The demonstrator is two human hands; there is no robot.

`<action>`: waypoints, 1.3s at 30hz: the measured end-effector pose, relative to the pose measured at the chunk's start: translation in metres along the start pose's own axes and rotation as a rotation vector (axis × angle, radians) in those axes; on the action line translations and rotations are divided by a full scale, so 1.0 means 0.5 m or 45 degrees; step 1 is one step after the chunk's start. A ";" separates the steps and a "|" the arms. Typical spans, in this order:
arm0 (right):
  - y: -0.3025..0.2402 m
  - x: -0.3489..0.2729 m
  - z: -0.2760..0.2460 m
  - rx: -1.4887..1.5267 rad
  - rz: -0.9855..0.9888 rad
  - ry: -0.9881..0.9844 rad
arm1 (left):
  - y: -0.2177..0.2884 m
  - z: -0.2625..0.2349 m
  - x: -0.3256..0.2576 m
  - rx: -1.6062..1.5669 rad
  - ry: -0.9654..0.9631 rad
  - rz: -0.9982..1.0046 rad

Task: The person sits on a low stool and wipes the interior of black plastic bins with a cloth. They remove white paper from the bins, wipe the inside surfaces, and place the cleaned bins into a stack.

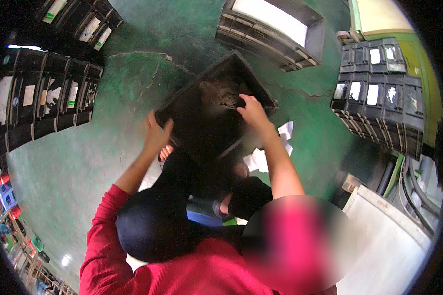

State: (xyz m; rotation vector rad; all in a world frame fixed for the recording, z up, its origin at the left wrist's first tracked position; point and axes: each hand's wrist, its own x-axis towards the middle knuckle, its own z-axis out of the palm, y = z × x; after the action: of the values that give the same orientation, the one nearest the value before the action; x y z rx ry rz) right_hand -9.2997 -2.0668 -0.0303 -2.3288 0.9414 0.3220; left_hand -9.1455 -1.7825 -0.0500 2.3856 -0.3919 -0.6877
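Observation:
A black rectangular crate [182, 93] stands on the floor in front of me, turned at an angle. In its far part lies a dark brownish, crumpled heap [216, 93]; its kind is too dim to make out. My right hand [253, 114] reaches over the crate's right side, thumb and forefinger apart beside the heap. Whether the fingertips touch it is not clear. My left hand [156, 135] is at the crate's left corner, slightly blurred, with fingers spread and nothing seen in them.
Stacked black crates with paper labels stand at the left [44, 98] and right [379, 103]. Another black crate [266, 42] holding something white lies beyond. White paper scraps [257, 160] lie on the green floor [310, 132]. A white panel [384, 241] is at the lower right.

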 end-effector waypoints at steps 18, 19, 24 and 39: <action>-0.106 0.169 0.223 -0.327 -0.575 0.385 | 0.102 0.050 0.182 -0.099 0.136 0.268; -0.041 0.166 0.192 -0.352 -0.374 0.380 | 0.099 0.050 0.183 -0.107 0.136 0.258; 0.063 0.213 0.165 -0.332 0.366 0.906 | 0.101 0.059 0.188 -0.186 0.115 0.299; 0.029 0.160 0.210 -0.569 -0.367 0.225 | 0.112 0.057 0.185 -0.121 0.030 0.336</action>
State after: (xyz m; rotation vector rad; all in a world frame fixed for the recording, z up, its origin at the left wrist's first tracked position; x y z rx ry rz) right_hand -9.2522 -2.0547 -0.1535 -2.8998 0.6444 0.2257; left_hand -9.0917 -1.8787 -0.0686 2.1978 -0.6361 -0.5441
